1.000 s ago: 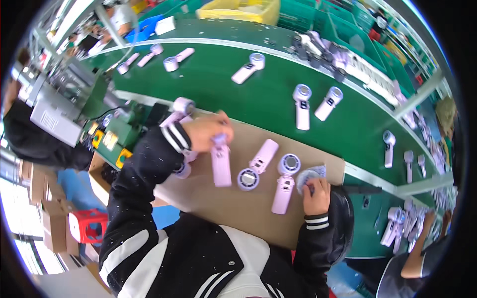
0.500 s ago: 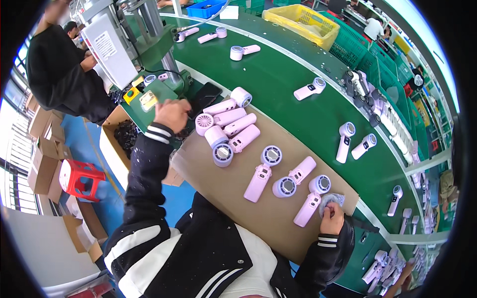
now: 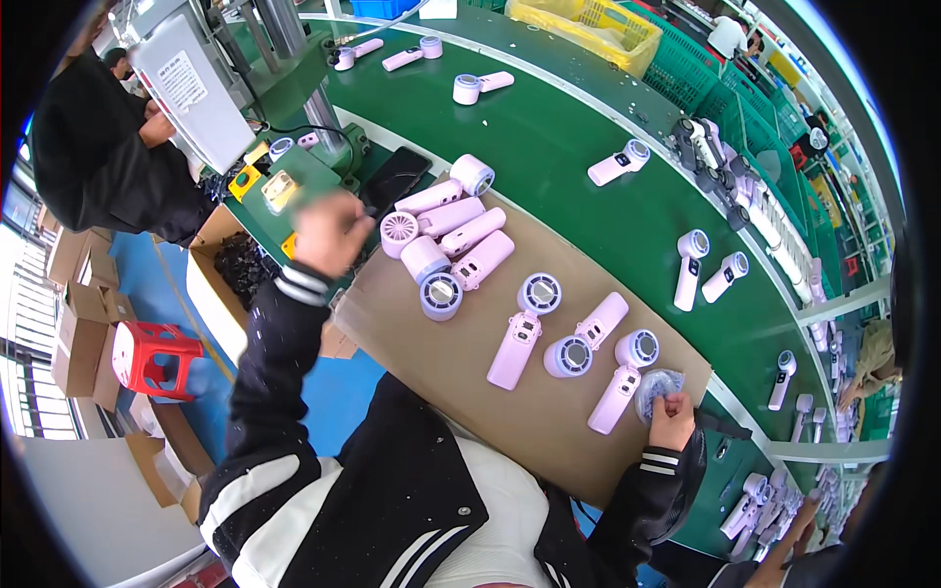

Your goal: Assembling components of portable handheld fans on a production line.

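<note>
My left hand (image 3: 331,233) is smeared by motion beside the green base of a press (image 3: 284,78); its fingers cannot be made out clearly. Near it lie a black phone (image 3: 397,176) and a pile of pink handheld fans (image 3: 424,257). At the right end of the brown board, my right hand (image 3: 672,423) is closed on the edge of a crinkled, greyish see-through plastic bag (image 3: 655,387). The bag touches or nearly touches a pink fan (image 3: 616,400). Two more fans, one (image 3: 514,351) left of centre and one (image 3: 601,318) lying tilted, rest on the brown board (image 3: 441,377).
Beyond the board runs a green conveyor (image 3: 549,127) with several pink fans spread along it. A box of black parts (image 3: 245,265) stands at left, near a person in black (image 3: 108,157) and a red stool (image 3: 157,358). Yellow (image 3: 588,34) and green crates line the far side.
The whole view has shifted slightly. My left hand has moved a little and is now blurred near the press. My right hand stays at the plastic bag, which shows more fully.
</note>
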{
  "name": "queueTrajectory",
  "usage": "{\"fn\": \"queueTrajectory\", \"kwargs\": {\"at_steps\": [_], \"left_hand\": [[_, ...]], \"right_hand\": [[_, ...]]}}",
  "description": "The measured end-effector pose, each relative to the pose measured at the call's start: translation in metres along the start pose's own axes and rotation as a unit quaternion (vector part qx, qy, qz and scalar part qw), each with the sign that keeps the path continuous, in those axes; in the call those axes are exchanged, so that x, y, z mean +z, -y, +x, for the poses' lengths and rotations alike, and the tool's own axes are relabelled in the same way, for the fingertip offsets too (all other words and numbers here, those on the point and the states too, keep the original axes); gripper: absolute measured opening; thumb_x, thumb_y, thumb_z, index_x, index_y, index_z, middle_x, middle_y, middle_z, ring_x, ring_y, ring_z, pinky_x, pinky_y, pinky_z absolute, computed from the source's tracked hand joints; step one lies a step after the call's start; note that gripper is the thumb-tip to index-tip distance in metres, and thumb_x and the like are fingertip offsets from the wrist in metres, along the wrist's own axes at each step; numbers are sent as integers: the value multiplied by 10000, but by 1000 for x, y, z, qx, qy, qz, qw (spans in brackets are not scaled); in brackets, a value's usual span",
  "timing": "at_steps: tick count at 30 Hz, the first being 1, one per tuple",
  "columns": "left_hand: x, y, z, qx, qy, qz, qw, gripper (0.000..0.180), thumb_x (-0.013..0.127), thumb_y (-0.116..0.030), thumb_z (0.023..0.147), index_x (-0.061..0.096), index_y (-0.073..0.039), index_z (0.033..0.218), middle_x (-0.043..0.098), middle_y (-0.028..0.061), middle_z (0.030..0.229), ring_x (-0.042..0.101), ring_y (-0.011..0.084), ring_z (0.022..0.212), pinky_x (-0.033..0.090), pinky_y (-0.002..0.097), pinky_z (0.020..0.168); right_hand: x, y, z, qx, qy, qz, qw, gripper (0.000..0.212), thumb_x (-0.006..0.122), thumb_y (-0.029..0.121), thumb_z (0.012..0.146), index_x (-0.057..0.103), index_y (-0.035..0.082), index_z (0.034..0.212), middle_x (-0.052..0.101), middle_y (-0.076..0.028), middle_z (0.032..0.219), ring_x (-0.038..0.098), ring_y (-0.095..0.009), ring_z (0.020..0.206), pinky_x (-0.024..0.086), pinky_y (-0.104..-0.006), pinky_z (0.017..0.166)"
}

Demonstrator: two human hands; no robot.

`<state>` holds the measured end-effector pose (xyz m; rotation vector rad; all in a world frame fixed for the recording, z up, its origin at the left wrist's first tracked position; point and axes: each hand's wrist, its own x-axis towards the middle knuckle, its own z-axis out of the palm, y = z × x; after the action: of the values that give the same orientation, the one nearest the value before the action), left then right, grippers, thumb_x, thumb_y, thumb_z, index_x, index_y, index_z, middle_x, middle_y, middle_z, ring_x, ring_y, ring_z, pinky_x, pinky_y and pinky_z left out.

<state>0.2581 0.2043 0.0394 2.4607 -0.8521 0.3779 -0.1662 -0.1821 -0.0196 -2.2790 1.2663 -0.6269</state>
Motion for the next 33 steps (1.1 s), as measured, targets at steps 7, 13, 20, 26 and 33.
{"fn": "queueTrajectory", "kwargs": {"at_steps": [7,13,20,26,33], "left_hand": [[45,-164,-65,220,131,-469,845,196,665,-32,807,618,-47,997,606,102,1115,560,275,1031,433,400,927],[84,-178,-84,268,105,-408,867,165,633,-52,837,606,-75,998,563,72,1213,520,262,1093,383,411,976],[90,-161,-82,149,98,-535,826,195,597,-33,854,610,-43,1049,549,96,1195,495,263,1056,404,367,922],[98,-153,-82,132,105,-517,839,236,579,18,835,614,-25,1064,543,103,1143,476,258,1000,402,335,886],[101,-145,-77,-8,116,-510,852,188,579,42,847,601,-6,1027,546,86,1040,508,209,840,430,268,762]], "right_hand": [[-5,13,15,-29,83,-144,986,106,658,103,806,570,47,790,568,-71,632,531,-248,562,455,-361,596],[-4,6,8,-105,62,-154,981,50,604,101,839,579,58,843,593,-94,687,549,-299,604,462,-401,623],[-10,20,-3,-104,0,-73,992,70,563,77,854,606,54,906,641,-127,827,581,-335,694,468,-417,668],[4,7,-1,-135,-27,-75,988,149,591,22,813,631,40,955,662,-116,851,597,-294,710,490,-359,701],[45,180,-51,-179,78,273,942,169,578,-50,853,616,49,984,623,-60,905,572,-187,771,473,-284,757]]}}
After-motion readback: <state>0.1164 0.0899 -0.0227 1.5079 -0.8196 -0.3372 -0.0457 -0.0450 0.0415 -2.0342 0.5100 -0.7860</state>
